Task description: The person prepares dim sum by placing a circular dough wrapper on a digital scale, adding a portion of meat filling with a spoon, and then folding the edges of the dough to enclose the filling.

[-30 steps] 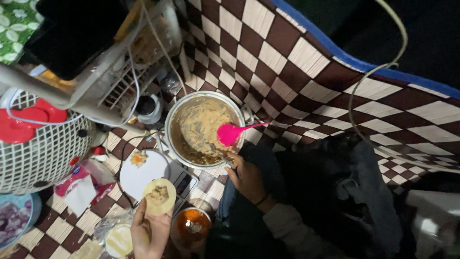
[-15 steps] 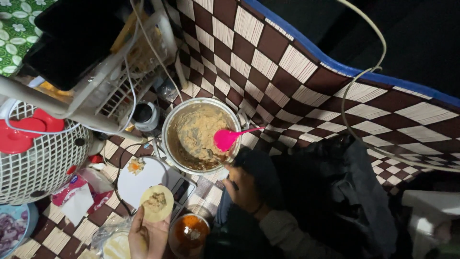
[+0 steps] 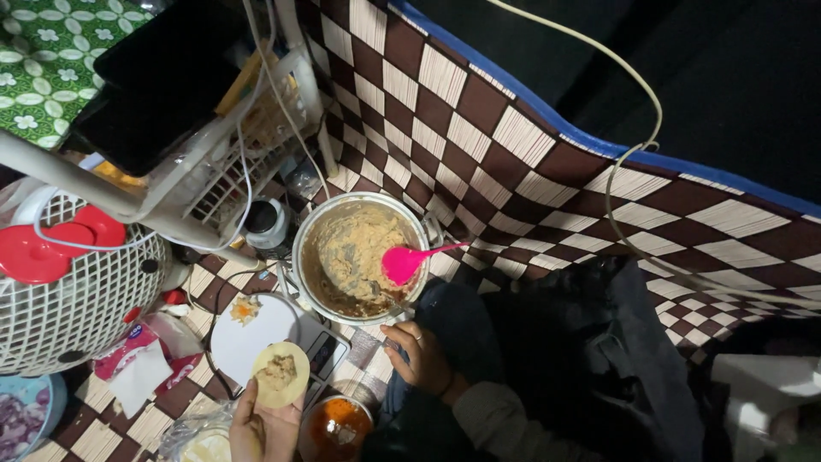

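My left hand (image 3: pixel 267 425) holds a round pale dough wrapper (image 3: pixel 280 374) flat on its fingers, with a small heap of brownish filling in its middle. A steel pot (image 3: pixel 318 231) of the same mashed filling stands just beyond it on the checkered mat. A pink spoon (image 3: pixel 409 260) rests in the pot with its handle over the right rim. My right hand (image 3: pixel 416 353) lies loosely curled just below the pot, holding nothing and not touching the spoon.
A white board (image 3: pixel 248 338) with a scrap of filling lies left of the pot. Near my left hand stands a bowl of orange-red sauce (image 3: pixel 335 425). A white fan (image 3: pixel 73 299), a wire rack (image 3: pixel 222 162), a dark jar (image 3: pixel 265 222) and a cable (image 3: pixel 637 145) crowd the surroundings.
My right hand has drawn back from the pot's rim towards me. The pink spoon stays resting in the pot. My left hand still holds the filled wrapper.
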